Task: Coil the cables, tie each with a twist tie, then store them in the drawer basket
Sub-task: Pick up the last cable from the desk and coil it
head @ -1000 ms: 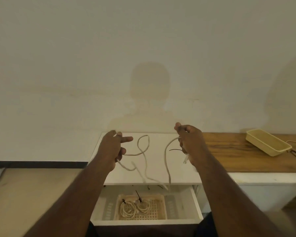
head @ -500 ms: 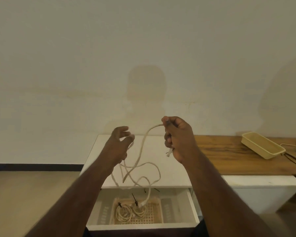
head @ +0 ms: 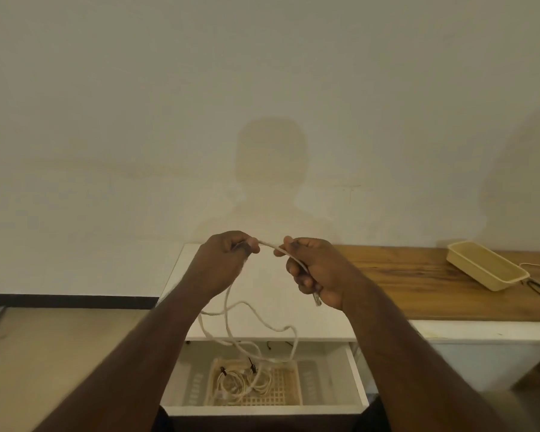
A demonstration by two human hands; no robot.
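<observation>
The left hand pinches a thin cream-white cable between thumb and fingers; a short span runs across to the right hand, which grips it in curled fingers — its plug end pokes out below the palm. Slack loops hang down over the open white drawer, where two tied coils lie in a beige lattice plastic basket. Far right, a yellow rectangular tray sits on the wooden counter.

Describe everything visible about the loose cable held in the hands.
The loose cable is thin, off-white and uncoiled. Both hands hold it up: the left hand pinches one stretch, the right hand grips another, with a short span between. The rest hangs in slack tangled loops down over the open drawer.
</observation>
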